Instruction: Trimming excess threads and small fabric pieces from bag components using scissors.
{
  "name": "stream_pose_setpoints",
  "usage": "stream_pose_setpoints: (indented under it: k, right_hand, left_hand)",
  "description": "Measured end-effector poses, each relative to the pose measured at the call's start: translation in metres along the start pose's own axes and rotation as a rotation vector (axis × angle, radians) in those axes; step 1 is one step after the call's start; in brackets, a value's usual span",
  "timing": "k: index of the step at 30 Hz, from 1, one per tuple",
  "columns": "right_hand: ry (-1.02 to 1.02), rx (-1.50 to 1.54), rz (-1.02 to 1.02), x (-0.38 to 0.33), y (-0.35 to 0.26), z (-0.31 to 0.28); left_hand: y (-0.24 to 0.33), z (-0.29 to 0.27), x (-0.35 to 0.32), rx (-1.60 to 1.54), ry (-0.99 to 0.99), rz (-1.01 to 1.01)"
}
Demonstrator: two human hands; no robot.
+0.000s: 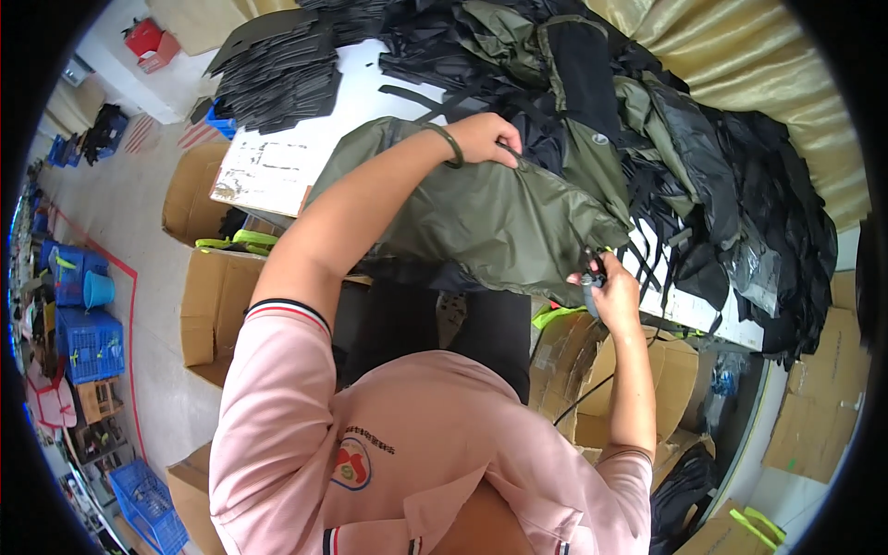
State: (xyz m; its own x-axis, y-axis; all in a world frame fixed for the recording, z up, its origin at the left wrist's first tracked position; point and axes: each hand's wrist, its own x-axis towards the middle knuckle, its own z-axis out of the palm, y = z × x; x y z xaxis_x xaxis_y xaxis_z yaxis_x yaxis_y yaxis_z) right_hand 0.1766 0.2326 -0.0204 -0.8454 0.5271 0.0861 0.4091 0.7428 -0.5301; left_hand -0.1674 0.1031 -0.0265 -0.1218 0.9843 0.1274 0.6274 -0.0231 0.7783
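Note:
A large olive-green piece of coated fabric (472,217), perhaps part of a bag or garment, spreads over the near edge of the white table (356,79) and hangs down in front of me. My left hand (486,139), with a dark bangle at the wrist, pinches the fabric's upper edge along a dark strip. At the right end of the fabric, my right hand (615,287) is closed round a small dark tool (592,277) with a grey and black grip. Its narrow tip points up at the fabric's edge; the exact kind is unclear.
Stacked black pieces (277,79) lie at the table's far left. Black and green sewn pieces (592,83) heap along the back and right. Open cardboard boxes (217,305) stand below the table. A black cable (583,398) runs near my right forearm. Blue crates (90,344) line the left side.

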Motion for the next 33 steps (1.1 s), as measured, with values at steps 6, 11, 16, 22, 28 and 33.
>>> stream_pose_setpoints:
  k: [6, 11, 16, 22, 28, 33]
  right_hand:
    - [-0.062, -0.096, -0.053, 0.006, -0.015, -0.006]
    - [-0.052, -0.115, -0.010, 0.002, -0.014, -0.007]
    - [-0.055, -0.149, -0.027, -0.001, -0.006, -0.003]
    - [-0.078, -0.109, 0.059, -0.006, -0.001, -0.003]
    - [-0.017, -0.054, 0.001, -0.011, 0.007, 0.003]
    - [-0.091, -0.095, 0.077, -0.015, -0.002, -0.001]
  left_hand:
    - [-0.001, -0.009, -0.013, -0.037, 0.001, -0.034]
    - [0.006, -0.006, -0.010, -0.116, -0.022, -0.077]
    - [0.010, 0.003, -0.015, 0.131, 0.177, 0.018]
    - [0.049, 0.091, -0.064, 0.655, 0.196, 0.516]
    - [0.048, 0.202, -0.130, 0.686, -0.043, 0.439]
    - [0.037, 0.210, -0.126, 0.790, 0.144, 0.310]
